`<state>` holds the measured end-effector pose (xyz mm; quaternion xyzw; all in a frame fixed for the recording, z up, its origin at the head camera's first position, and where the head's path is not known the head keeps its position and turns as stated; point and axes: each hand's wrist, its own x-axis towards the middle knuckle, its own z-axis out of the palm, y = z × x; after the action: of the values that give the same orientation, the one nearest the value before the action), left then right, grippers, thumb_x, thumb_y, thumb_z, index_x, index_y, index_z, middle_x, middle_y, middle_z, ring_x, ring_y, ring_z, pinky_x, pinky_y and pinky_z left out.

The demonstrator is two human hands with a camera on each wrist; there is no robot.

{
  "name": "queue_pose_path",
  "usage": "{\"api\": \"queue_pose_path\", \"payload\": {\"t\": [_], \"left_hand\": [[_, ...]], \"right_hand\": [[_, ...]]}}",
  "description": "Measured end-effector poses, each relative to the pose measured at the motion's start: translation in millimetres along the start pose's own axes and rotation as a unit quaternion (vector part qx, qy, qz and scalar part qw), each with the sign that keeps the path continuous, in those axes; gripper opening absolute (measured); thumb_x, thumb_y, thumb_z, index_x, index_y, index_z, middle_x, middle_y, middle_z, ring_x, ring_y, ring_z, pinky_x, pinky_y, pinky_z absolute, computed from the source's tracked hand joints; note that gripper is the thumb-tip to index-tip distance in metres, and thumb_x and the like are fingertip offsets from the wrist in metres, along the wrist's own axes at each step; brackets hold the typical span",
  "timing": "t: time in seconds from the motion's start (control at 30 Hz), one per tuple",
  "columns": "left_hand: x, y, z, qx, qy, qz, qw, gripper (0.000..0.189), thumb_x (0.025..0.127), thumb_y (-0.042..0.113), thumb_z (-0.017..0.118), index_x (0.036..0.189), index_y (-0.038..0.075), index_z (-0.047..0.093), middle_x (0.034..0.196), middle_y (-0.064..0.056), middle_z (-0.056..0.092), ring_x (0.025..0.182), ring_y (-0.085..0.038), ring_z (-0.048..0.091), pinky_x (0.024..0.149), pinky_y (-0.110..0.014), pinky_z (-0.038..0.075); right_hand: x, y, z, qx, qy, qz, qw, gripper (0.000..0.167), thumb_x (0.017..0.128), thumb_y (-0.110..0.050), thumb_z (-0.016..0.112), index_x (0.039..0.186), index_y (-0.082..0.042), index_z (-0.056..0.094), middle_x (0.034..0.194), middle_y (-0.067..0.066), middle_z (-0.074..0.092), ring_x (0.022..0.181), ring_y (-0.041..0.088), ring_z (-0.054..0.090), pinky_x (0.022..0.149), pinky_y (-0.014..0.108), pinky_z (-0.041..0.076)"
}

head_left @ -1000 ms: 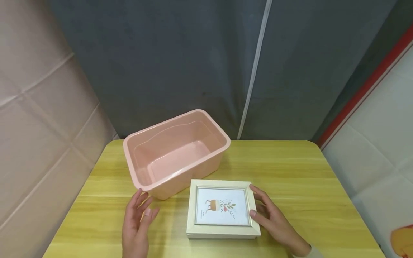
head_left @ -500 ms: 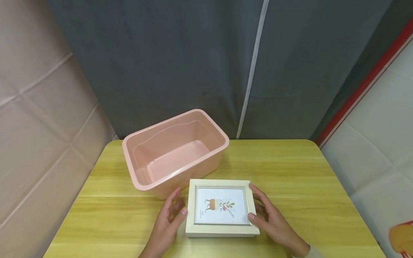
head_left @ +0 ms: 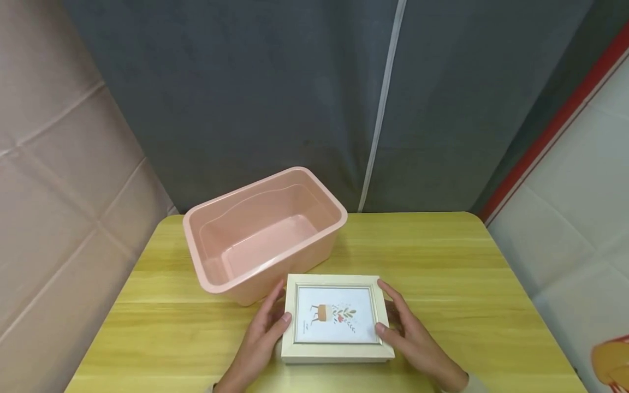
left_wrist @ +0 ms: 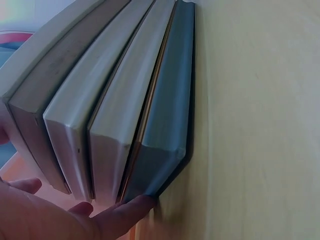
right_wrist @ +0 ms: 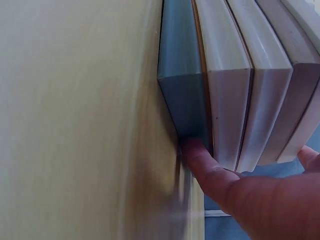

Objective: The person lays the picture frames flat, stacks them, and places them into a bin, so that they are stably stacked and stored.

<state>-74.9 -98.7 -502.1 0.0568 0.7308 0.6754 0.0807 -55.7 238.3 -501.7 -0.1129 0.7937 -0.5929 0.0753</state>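
A stack of several picture frames point(head_left: 339, 352) lies on the table, the topmost cream with a plant drawing turned sideways. Both wrist views show the stack's edges: a blue frame point(left_wrist: 165, 105) at the bottom, paler ones above it. My left hand point(head_left: 257, 338) holds the stack's left side, thumb at the top frame's edge and a finger down by the blue frame's corner. On the right side, my right hand point(head_left: 417, 344) grips the stack likewise, thumb on the top frame's border. In the right wrist view one finger point(right_wrist: 205, 165) touches the bottom of the blue frame point(right_wrist: 182, 45).
Just behind the stack, to the left, a pink plastic bin point(head_left: 265, 273) stands at an angle with nothing in it. The wood-grain table point(head_left: 442, 256) ends at a dark grey curtain point(head_left: 245, 98). Pale hangings flank both sides.
My left hand has moved right, from beside the bin's near corner to the stack's left side, and now holds it. The right hand and the stack have stayed about where they were.
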Motion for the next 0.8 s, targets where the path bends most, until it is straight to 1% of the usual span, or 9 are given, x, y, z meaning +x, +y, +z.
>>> {"api": "queue_pose_path", "payload": {"t": [0.1, 0.2, 0.27, 0.33, 0.47, 0.57, 0.67, 0.73, 0.8], "left_hand": [[0.0, -0.5, -0.8, -0.003, -0.007, 0.017, 0.9998, 0.067, 0.108, 0.02, 0.058, 0.168, 0.026, 0.029, 0.169, -0.009, 0.036, 0.148, -0.039, 0.046, 0.112, -0.022, 0.044], [-0.4, -2.1, -1.7, -0.007, -0.014, 0.033, 0.9993, 0.065, 0.109, 0.017, 0.055, 0.168, 0.021, 0.029, 0.17, -0.01, 0.035, 0.145, -0.033, 0.049, 0.112, -0.023, 0.045], [-1.1, -3.2, -2.2, -0.014, -0.022, 0.04, 0.9988, 0.064, 0.109, 0.015, 0.054, 0.168, 0.019, 0.029, 0.17, -0.011, 0.035, 0.142, -0.028, 0.052, 0.111, -0.024, 0.046], [-1.8, -4.4, -2.5, -0.019, -0.029, 0.046, 0.9983, 0.065, 0.109, 0.014, 0.053, 0.169, 0.018, 0.028, 0.17, -0.012, 0.034, 0.141, -0.024, 0.053, 0.112, -0.025, 0.046], [-4.0, -6.6, -2.9, -0.021, -0.034, 0.053, 0.9978, 0.065, 0.108, 0.012, 0.055, 0.168, 0.017, 0.029, 0.169, -0.01, 0.035, 0.14, -0.018, 0.054, 0.112, -0.025, 0.046], [-5.8, -8.1, -3.6, -0.023, -0.044, 0.076, 0.9959, 0.065, 0.108, 0.009, 0.054, 0.168, 0.015, 0.029, 0.167, -0.013, 0.034, 0.139, -0.017, 0.054, 0.111, -0.028, 0.048], [-6.5, -9.1, -4.7, -0.028, -0.064, 0.108, 0.9917, 0.064, 0.108, 0.004, 0.05, 0.168, 0.013, 0.028, 0.164, -0.018, 0.034, 0.139, -0.015, 0.055, 0.111, -0.029, 0.05], [-6.9, -9.5, -5.3, -0.022, -0.07, 0.126, 0.9893, 0.064, 0.108, 0.002, 0.048, 0.168, 0.012, 0.027, 0.162, -0.021, 0.033, 0.139, -0.015, 0.054, 0.112, -0.03, 0.049], [-7.9, -9.5, -5.2, -0.007, -0.064, 0.125, 0.9902, 0.064, 0.108, 0.004, 0.049, 0.168, 0.014, 0.029, 0.162, -0.019, 0.034, 0.138, -0.014, 0.054, 0.111, -0.029, 0.048]], "right_hand": [[0.0, -3, 1, -0.003, -0.001, 0.016, 0.9999, 0.08, 0.106, -0.015, 0.061, 0.17, -0.033, 0.016, 0.155, 0.032, 0.047, 0.133, 0.022, 0.058, 0.091, 0.03, 0.06], [0.3, -5, 1, -0.004, 0.001, 0.031, 0.9995, 0.08, 0.107, -0.018, 0.061, 0.17, -0.036, 0.016, 0.157, 0.032, 0.045, 0.137, 0.038, 0.053, 0.092, 0.029, 0.058], [0.1, -5, 2, -0.001, 0.004, 0.036, 0.9993, 0.079, 0.107, -0.018, 0.061, 0.169, -0.037, 0.016, 0.158, 0.032, 0.044, 0.139, 0.044, 0.05, 0.094, 0.028, 0.057], [-0.7, -4, 2, 0.006, 0.007, 0.037, 0.9993, 0.078, 0.107, -0.017, 0.06, 0.17, -0.036, 0.016, 0.158, 0.03, 0.045, 0.14, 0.041, 0.05, 0.096, 0.028, 0.056], [-3.9, -1, 1, 0.03, 0.006, 0.014, 0.9994, 0.077, 0.107, -0.011, 0.056, 0.171, -0.03, 0.017, 0.153, 0.029, 0.049, 0.136, 0.019, 0.056, 0.099, 0.028, 0.054], [-7.1, 1, 0, 0.042, 0.007, -0.017, 0.9989, 0.075, 0.107, -0.005, 0.052, 0.171, -0.023, 0.018, 0.15, 0.031, 0.05, 0.129, 0.007, 0.058, 0.098, 0.029, 0.055], [-9.4, 0, 0, 0.037, 0.021, -0.043, 0.9982, 0.071, 0.107, -0.002, 0.05, 0.17, -0.017, 0.02, 0.148, 0.034, 0.05, 0.128, 0.007, 0.058, 0.098, 0.029, 0.055], [-10.5, 0, 0, 0.032, 0.032, -0.05, 0.9977, 0.069, 0.107, -0.003, 0.048, 0.17, -0.016, 0.022, 0.148, 0.032, 0.051, 0.128, 0.006, 0.057, 0.099, 0.027, 0.053], [-11.1, 1, -1, 0.04, 0.034, -0.06, 0.9968, 0.067, 0.108, -0.001, 0.046, 0.169, -0.014, 0.022, 0.147, 0.028, 0.051, 0.127, 0.006, 0.057, 0.098, 0.027, 0.054]]}}
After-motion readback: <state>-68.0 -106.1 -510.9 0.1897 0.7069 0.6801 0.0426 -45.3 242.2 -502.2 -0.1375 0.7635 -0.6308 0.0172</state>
